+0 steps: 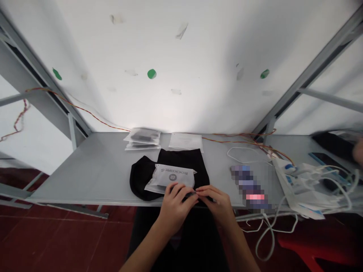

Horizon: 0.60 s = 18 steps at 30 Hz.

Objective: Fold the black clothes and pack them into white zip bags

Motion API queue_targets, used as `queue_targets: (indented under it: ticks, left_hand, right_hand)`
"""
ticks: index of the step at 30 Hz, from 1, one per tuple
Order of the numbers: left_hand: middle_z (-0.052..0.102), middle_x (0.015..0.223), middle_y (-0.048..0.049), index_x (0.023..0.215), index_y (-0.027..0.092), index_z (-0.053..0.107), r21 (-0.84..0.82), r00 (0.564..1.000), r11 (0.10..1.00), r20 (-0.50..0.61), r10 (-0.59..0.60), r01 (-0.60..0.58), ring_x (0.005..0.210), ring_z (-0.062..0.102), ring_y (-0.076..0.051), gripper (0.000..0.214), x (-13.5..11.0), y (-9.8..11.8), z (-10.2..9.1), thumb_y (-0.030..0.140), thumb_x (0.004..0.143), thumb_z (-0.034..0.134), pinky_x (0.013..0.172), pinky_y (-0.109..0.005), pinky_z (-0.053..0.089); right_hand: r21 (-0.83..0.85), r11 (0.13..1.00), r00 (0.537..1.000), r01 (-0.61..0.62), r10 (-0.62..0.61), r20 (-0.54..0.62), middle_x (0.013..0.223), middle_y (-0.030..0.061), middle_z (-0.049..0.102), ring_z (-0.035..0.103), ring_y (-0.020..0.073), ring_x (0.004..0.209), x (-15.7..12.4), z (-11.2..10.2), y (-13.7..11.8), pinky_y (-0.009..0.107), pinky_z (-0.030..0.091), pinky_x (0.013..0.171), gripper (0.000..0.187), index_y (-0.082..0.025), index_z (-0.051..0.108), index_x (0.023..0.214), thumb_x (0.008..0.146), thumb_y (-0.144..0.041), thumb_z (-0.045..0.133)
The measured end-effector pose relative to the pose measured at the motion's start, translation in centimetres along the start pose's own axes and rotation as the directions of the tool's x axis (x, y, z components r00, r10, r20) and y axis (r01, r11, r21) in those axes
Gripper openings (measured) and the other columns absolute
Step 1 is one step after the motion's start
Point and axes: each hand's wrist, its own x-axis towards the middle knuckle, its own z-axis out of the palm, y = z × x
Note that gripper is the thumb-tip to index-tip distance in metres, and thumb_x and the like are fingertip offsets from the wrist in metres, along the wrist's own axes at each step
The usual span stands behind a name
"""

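A frosted plastic pouch (174, 176) printed with ROCKBROS lettering and a round logo lies upside down to me on folded black cloth (184, 156). My left hand (176, 202) is closed on the pouch's near right edge, fingers on top. Close beside it, my right hand (217, 203) pinches near the same corner, fingertips almost touching the left ones. A thin dark strip shows between the fingertips; whether it belongs to the pouch is hard to make out. Black cloth also spreads out left of the pouch and under it.
Stacked frosted pouches (143, 136) and a flat white pouch (185, 141) lie along the wall. At right are a blurred-out device (251, 189), white cables (334, 177) and a white box (295, 196). Another person's hand (357, 151) shows at the right edge. A red stool (306, 249) stands below.
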Motion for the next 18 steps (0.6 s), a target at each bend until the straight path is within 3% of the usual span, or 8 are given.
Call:
queue_targets:
  ticks: [4, 8, 14, 18]
  left_hand:
    - [0.078, 0.100, -0.0006, 0.099, 0.028, 0.073, -0.023, 0.998, 1.000, -0.051, -0.020, 0.019, 0.095, 0.068, -0.020, 0.006, 0.8, -0.1, 0.2, 0.025, 0.095, 0.070, 0.095, -0.042, 0.048]
    - [0.079, 0.105, -0.0011, 0.098, 0.028, 0.073, 0.030, 0.999, 0.999, -0.051, -0.015, 0.016, 0.103, 0.070, -0.022, 0.004, 1.1, -0.3, -0.5, 0.028, 0.095, 0.070, 0.100, -0.044, 0.046]
    - [0.080, 0.109, 0.0012, 0.097, 0.027, 0.073, 0.092, 0.995, 0.993, -0.059, 0.078, -0.072, 0.112, 0.071, -0.023, 0.004, 0.9, -1.3, -1.7, 0.024, 0.095, 0.072, 0.102, -0.044, 0.043]
    - [0.081, 0.108, 0.0011, 0.096, 0.024, 0.072, 0.123, 0.985, 0.987, -0.126, 0.120, -0.105, 0.111, 0.072, -0.024, 0.010, 0.3, -2.8, -2.6, 0.020, 0.089, 0.079, 0.101, -0.044, 0.043]
  right_hand:
    - [-0.018, 0.999, 0.999, 0.037, -0.037, -0.034, 0.091, 0.0039, 0.079, 0.077, 0.0200, 0.079, 0.1, 0.1, -0.2, 0.031, 0.065, 0.071, 0.013, -0.028, 0.077, 0.087, 0.096, -0.027, 0.068]
    - [-0.112, 0.991, 0.997, 0.071, -0.069, 0.024, 0.095, 0.0044, 0.080, 0.076, 0.0197, 0.081, 0.5, 0.0, -0.7, 0.032, 0.064, 0.072, 0.016, -0.028, 0.077, 0.090, 0.099, -0.024, 0.063]
    - [-0.224, 0.970, 0.989, 0.098, -0.069, 0.134, 0.095, 0.0045, 0.079, 0.074, 0.0182, 0.080, 1.0, -0.5, -1.9, 0.030, 0.060, 0.073, 0.019, -0.027, 0.074, 0.092, 0.102, -0.023, 0.058]
    - [-0.200, 0.974, 0.990, 0.106, -0.084, 0.116, 0.090, 0.0032, 0.076, 0.071, 0.0159, 0.076, 1.2, -1.0, -2.9, 0.027, 0.057, 0.070, 0.016, -0.025, 0.069, 0.088, 0.100, -0.019, 0.060]
